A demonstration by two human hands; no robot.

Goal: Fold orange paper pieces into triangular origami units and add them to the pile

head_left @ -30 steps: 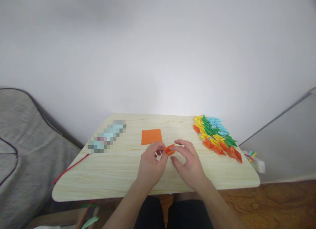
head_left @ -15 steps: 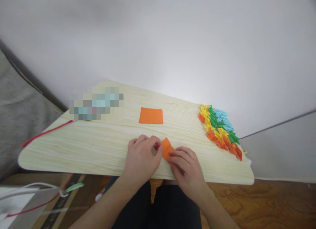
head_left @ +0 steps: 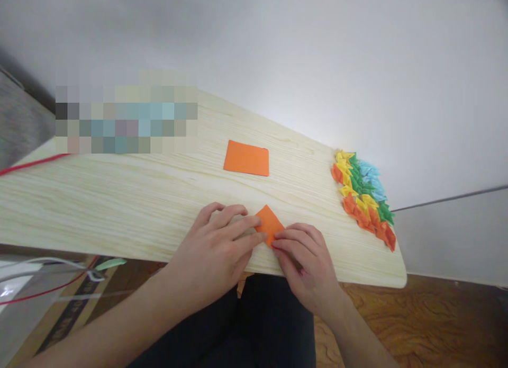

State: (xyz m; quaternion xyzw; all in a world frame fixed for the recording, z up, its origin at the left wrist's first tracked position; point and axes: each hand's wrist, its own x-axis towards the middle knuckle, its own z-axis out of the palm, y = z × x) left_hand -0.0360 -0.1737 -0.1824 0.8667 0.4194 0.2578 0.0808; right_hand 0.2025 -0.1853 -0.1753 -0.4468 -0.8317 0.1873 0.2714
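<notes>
Dark cloth over the legs [head_left: 273, 320], at six o'clock, beneath the near edge of the table [head_left: 111, 204]. Just beyond, with the small orange paper [head_left: 270, 225] as the clock's centre: at half past four, right hand [head_left: 305, 262], narrow, fingers bunched on the paper's lower-right edge; pinching or merely pressing, cannot tell. At half past eight, left hand [head_left: 222, 243], loosely spread, two fingertips resting on the paper's left side. Between both, the paper itself, flat, turned cornerwise, near the front of the table. Seems a creasing or flattening step. Keep the left fingertips light but steady; line up edges before pressing; slide slowly and firmly along the fold, without dragging the near corner askew. Farther off, at eleven, orange rectangle [head_left: 246, 158], apart from both hands. Toward half past two, folded pieces [head_left: 359, 180] in yellow, green, blue and orange. At twelve, pale wall [head_left: 278, 55].
</notes>
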